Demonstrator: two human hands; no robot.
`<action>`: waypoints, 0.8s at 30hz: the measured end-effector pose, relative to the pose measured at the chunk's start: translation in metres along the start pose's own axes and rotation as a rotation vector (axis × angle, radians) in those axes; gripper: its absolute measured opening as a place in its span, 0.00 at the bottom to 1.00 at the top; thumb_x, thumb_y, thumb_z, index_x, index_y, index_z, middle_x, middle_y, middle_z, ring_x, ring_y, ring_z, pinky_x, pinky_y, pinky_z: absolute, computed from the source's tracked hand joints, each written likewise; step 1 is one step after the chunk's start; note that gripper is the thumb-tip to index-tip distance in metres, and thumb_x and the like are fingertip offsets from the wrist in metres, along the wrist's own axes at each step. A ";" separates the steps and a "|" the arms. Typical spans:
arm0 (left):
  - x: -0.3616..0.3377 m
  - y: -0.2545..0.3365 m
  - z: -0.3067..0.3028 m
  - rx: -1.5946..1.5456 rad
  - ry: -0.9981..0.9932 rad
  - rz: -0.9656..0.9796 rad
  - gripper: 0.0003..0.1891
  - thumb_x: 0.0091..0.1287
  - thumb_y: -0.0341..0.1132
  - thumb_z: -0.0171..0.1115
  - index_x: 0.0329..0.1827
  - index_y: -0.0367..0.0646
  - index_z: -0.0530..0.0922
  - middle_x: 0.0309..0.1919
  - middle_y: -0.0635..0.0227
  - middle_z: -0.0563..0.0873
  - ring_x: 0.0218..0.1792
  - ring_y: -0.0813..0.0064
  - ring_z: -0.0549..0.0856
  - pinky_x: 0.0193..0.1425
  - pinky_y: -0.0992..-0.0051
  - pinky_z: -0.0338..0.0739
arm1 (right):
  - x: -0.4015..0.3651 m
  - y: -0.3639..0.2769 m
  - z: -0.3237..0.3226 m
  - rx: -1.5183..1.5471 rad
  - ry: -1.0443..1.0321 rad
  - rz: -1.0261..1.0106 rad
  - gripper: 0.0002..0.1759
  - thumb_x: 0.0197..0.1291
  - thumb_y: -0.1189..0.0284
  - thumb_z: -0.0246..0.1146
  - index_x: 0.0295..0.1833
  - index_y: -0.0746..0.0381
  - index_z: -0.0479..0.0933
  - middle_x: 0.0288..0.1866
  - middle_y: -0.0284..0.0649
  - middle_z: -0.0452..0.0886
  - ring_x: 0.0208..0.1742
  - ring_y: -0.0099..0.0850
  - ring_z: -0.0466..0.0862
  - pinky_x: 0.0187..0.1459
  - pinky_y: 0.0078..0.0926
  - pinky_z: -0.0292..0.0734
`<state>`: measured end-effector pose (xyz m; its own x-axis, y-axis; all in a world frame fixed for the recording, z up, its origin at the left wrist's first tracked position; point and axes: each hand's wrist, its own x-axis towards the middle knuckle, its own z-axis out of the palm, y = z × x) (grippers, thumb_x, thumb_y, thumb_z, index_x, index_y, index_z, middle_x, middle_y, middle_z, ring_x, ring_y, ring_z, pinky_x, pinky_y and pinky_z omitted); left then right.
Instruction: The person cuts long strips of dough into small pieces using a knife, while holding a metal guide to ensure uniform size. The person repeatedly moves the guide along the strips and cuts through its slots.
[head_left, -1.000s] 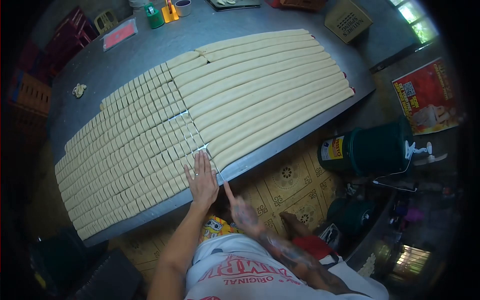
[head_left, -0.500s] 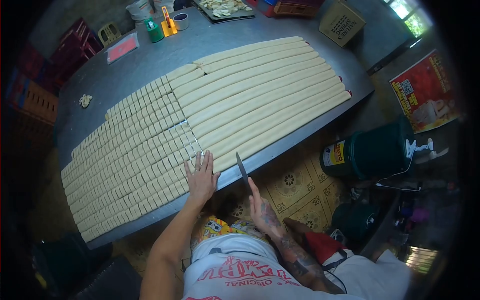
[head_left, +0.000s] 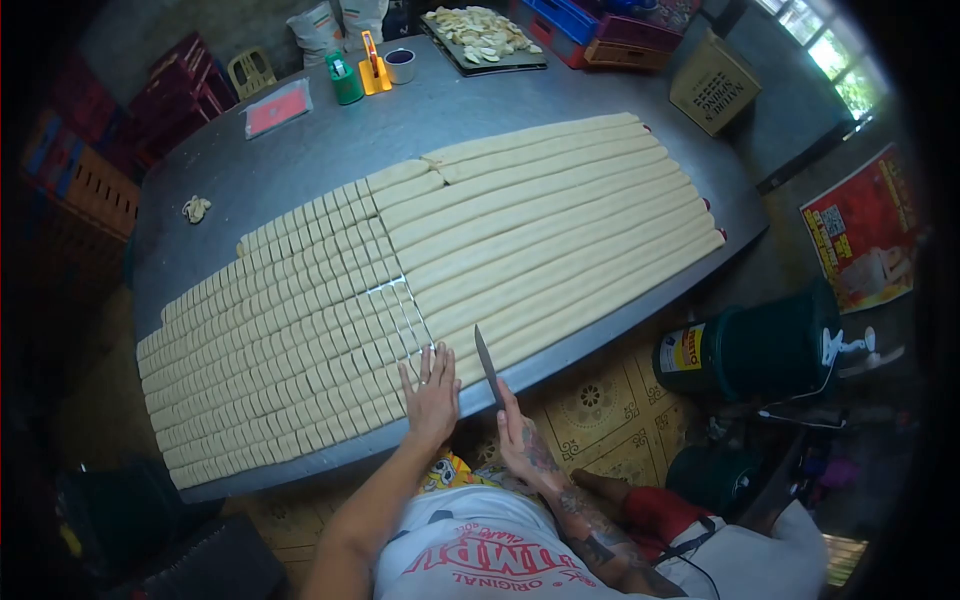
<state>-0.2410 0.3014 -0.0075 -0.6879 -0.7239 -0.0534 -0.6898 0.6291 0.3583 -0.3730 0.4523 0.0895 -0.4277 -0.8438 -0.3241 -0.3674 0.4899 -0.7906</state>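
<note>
- Dough ropes (head_left: 560, 230): side by side along the bench (head_left: 400, 110), uncut lengths on the right; left part sliced crosswise into short pieces (head_left: 290, 340).
- Left hand (head_left: 433, 402): open, palm down, fingers extended, at the near edge of the dough by the cut line; nothing gripped.
- Right hand (head_left: 518, 432): closed round the handle of a knife (head_left: 487, 362), blade pointing away from the body, over the near ropes. Blade contact: cannot tell.
- Dough scrap (head_left: 196, 209): left, apart from the rows.
- Far side: green dispenser (head_left: 345, 80), orange-yellow tool (head_left: 374, 68), cup (head_left: 400, 66), tray of pale pieces (head_left: 484, 42).
- Far right: cardboard box (head_left: 713, 82).
</note>
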 end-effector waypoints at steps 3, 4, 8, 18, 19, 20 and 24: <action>0.001 -0.004 -0.006 -0.118 -0.026 -0.009 0.32 0.88 0.43 0.56 0.92 0.45 0.67 0.93 0.62 0.66 0.95 0.53 0.57 0.93 0.28 0.36 | 0.051 -0.029 0.003 0.043 -0.024 -0.009 0.35 0.91 0.70 0.46 0.96 0.60 0.51 0.63 0.74 0.84 0.65 0.70 0.87 0.67 0.54 0.81; 0.004 -0.007 -0.017 -0.163 -0.006 0.015 0.30 0.86 0.42 0.59 0.88 0.44 0.73 0.91 0.57 0.70 0.94 0.47 0.59 0.93 0.28 0.38 | 0.072 -0.032 0.007 0.020 0.051 -0.143 0.35 0.91 0.70 0.46 0.97 0.60 0.50 0.61 0.73 0.85 0.58 0.63 0.88 0.62 0.53 0.81; 0.087 -0.051 -0.059 -0.388 0.170 -0.114 0.27 0.86 0.39 0.59 0.85 0.41 0.76 0.89 0.50 0.72 0.93 0.41 0.60 0.93 0.30 0.42 | 0.169 -0.082 0.005 -0.057 0.065 -0.278 0.35 0.91 0.70 0.46 0.97 0.63 0.50 0.49 0.63 0.87 0.50 0.57 0.88 0.57 0.54 0.80; 0.352 -0.221 -0.102 -0.013 0.159 -0.069 0.35 0.88 0.47 0.56 0.92 0.39 0.66 0.92 0.57 0.67 0.95 0.51 0.57 0.95 0.36 0.42 | 0.398 -0.147 0.062 -0.434 -0.050 -0.373 0.57 0.69 0.82 0.61 0.96 0.71 0.36 0.44 0.61 0.85 0.40 0.53 0.88 0.47 0.48 0.85; 0.354 -0.224 -0.102 -0.016 0.154 -0.072 0.35 0.88 0.47 0.56 0.92 0.39 0.66 0.92 0.57 0.67 0.95 0.51 0.57 0.95 0.36 0.42 | 0.408 -0.149 0.063 -0.448 -0.056 -0.401 0.58 0.70 0.82 0.61 0.96 0.71 0.34 0.45 0.63 0.85 0.41 0.55 0.89 0.47 0.49 0.86; 0.351 -0.224 -0.101 -0.015 0.160 -0.063 0.35 0.89 0.47 0.56 0.92 0.40 0.66 0.92 0.57 0.67 0.95 0.51 0.57 0.95 0.36 0.41 | 0.413 -0.150 0.064 -0.449 -0.062 -0.393 0.58 0.70 0.82 0.61 0.96 0.71 0.34 0.45 0.63 0.85 0.41 0.55 0.89 0.47 0.49 0.86; 0.353 -0.223 -0.098 -0.049 0.175 -0.078 0.35 0.89 0.47 0.56 0.93 0.41 0.65 0.93 0.59 0.66 0.95 0.53 0.57 0.96 0.36 0.38 | 0.425 -0.155 0.064 -0.407 -0.116 -0.302 0.57 0.71 0.82 0.61 0.97 0.68 0.34 0.46 0.65 0.85 0.42 0.59 0.90 0.48 0.53 0.87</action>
<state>-0.3079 -0.1221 -0.0152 -0.5799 -0.8109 0.0783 -0.7247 0.5574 0.4050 -0.4451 0.0039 0.0407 -0.1670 -0.9681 -0.1868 -0.7616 0.2470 -0.5991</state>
